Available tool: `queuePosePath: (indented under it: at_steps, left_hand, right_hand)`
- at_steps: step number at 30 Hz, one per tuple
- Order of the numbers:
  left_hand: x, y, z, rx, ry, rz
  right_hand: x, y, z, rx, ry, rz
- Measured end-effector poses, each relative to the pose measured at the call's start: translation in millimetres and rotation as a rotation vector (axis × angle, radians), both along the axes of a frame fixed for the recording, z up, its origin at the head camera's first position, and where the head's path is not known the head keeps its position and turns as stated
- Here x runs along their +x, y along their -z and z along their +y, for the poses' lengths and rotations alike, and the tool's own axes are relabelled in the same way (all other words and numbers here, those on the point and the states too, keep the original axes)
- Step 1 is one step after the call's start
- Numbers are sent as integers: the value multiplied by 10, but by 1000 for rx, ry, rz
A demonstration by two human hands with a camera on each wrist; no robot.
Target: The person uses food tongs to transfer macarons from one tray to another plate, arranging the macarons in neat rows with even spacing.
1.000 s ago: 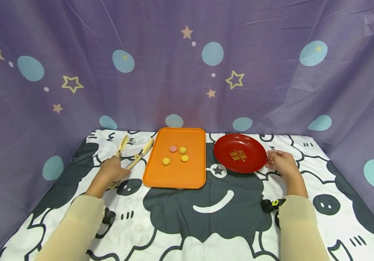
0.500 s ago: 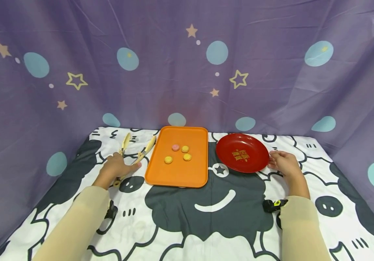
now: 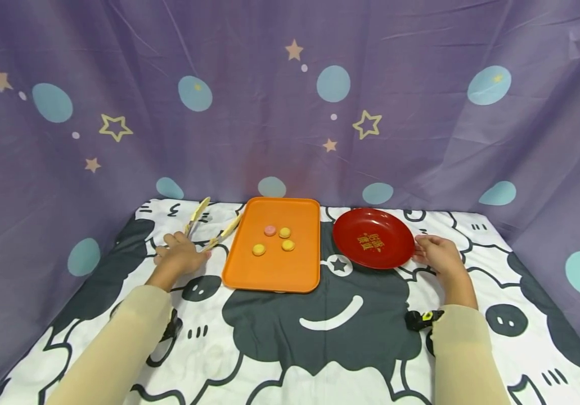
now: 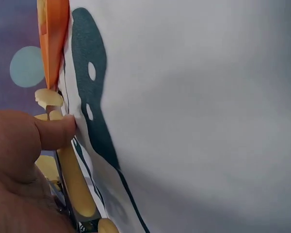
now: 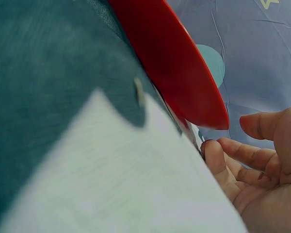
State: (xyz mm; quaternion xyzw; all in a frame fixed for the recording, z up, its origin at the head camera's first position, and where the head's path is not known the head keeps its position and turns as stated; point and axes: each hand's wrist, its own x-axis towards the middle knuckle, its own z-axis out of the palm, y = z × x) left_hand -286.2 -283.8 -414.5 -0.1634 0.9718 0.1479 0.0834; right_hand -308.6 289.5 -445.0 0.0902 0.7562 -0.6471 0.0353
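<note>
My left hand [image 3: 180,257] grips a pair of tongs with pale yellow tips [image 3: 229,228], the two arms spread apart in a V. In the left wrist view the thumb [image 4: 58,132] lies across one yellow handle [image 4: 76,182]; much of the tongs is hidden behind the hand. At the right, my right hand [image 3: 440,254] is beside the rim of a red plate [image 3: 365,222] with gold characters. The right wrist view has its thumb [image 5: 259,125] just off the plate's edge, the other fingers loosely bent low near the cloth.
Between the hands lies an orange tray [image 3: 271,275] bearing a pink macaron [image 3: 269,230] and yellow macarons [image 3: 259,250]. A white-and-dark cartoon cloth [image 3: 325,349] covers the table. A purple curtain [image 3: 249,112] hangs behind and at both sides.
My left hand has shifted slightly forward along the tongs, its fingers spreading, and the tongs' left arm has swung inward to the right. The right hand, plate and tray stay in place.
</note>
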Motion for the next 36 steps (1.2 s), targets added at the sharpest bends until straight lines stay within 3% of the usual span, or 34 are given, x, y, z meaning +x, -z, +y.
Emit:
queuePosePath:
  at_steps: [5, 10, 19, 29, 36]
  left_hand:
    - [-1, -21, 9, -14, -11, 49]
    - [24, -102, 75, -27, 37, 144]
    - [120, -263, 182, -83, 185, 219]
    - [147, -283, 217, -88, 381, 269]
    - [116, -302, 244, -105, 462, 301]
  right_hand:
    - [-4, 7, 4, 13, 4, -4]
    - [-10, 13, 16, 7, 8, -4]
    - [-15, 21, 5, -2, 4, 1]
    - [0, 30, 15, -13, 1, 12]
    - [4, 16, 3, 0, 12, 15]
